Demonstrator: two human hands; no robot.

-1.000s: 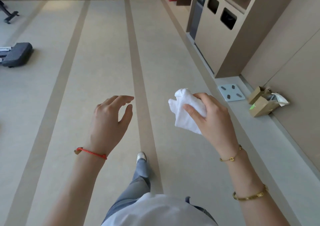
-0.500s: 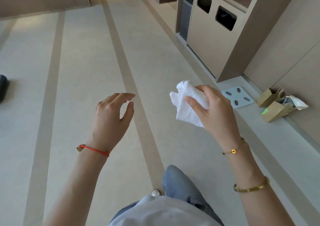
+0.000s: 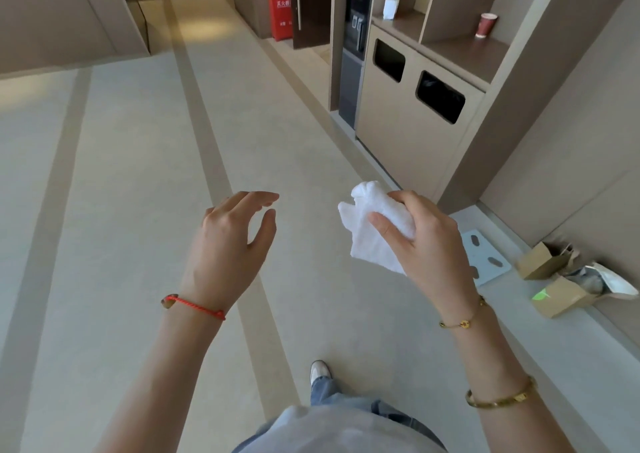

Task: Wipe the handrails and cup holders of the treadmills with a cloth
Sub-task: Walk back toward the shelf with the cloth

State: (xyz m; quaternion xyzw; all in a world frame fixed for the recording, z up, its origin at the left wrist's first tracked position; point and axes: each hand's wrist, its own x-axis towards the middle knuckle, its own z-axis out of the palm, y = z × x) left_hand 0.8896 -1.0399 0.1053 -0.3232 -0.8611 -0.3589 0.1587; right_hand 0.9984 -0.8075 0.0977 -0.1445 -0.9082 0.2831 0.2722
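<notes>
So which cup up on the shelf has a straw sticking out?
The white cup in the shelf nook next to the black dispenser. A straw pokes out of its top. The red cup in the nearer nook has none.

Soft white terry cloth [image 3: 375, 230], matt beige floor [image 3: 138, 175], gold metal bangle [image 3: 502, 397].

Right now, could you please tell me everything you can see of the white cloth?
The white cloth looks like soft, textured fabric, bunched and crumpled rather than folded flat. The right hand grips it, thumb across its front and fingers curled over the top, holding it in the air above the floor. A loose corner hangs below the hand. Nothing else touches it.
</notes>
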